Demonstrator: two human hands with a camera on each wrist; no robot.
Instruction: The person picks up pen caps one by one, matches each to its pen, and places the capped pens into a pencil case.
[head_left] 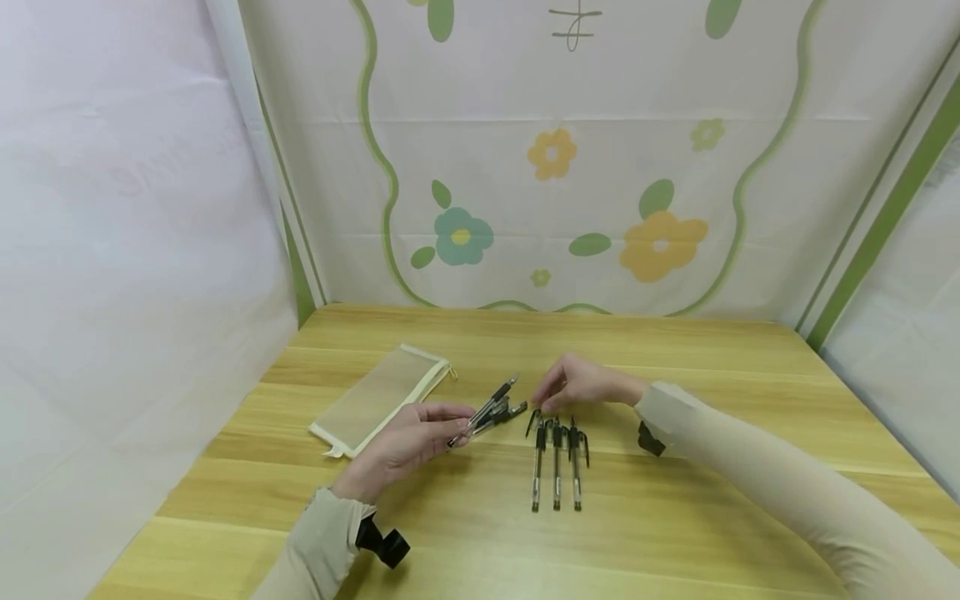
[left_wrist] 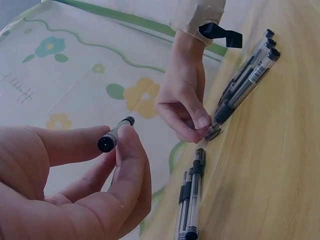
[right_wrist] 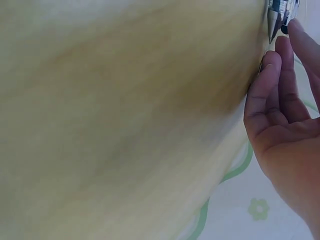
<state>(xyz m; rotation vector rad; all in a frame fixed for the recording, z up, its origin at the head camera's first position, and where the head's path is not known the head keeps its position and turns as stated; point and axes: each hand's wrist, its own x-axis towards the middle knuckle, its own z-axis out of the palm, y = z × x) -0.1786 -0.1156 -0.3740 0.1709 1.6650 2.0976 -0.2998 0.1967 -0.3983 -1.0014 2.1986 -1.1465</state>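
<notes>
My left hand (head_left: pixel 420 437) pinches a clear gel pen (left_wrist: pixel 117 134) between thumb and fingers; its metal tip points up and away in the head view. Beyond that hand, several more black-grip pens (left_wrist: pixel 189 200) lie side by side on the table. My right hand (head_left: pixel 573 383) reaches in from the right, palm side hidden in the head view. Its thumb and fingertips pinch a small black pen cap (head_left: pixel 532 422) close to the table, beside the tips of three uncapped pens (head_left: pixel 557 475). Those pens lie parallel, tips away from me, with black caps next to their grips.
A pale zippered mesh pencil case (head_left: pixel 378 400) lies flat behind and left of my left hand. The wooden table (head_left: pixel 652 533) ends at a white flowered cloth wall (head_left: pixel 510 183), with white cloth walls at both sides. Black camera mounts sit at both wrists.
</notes>
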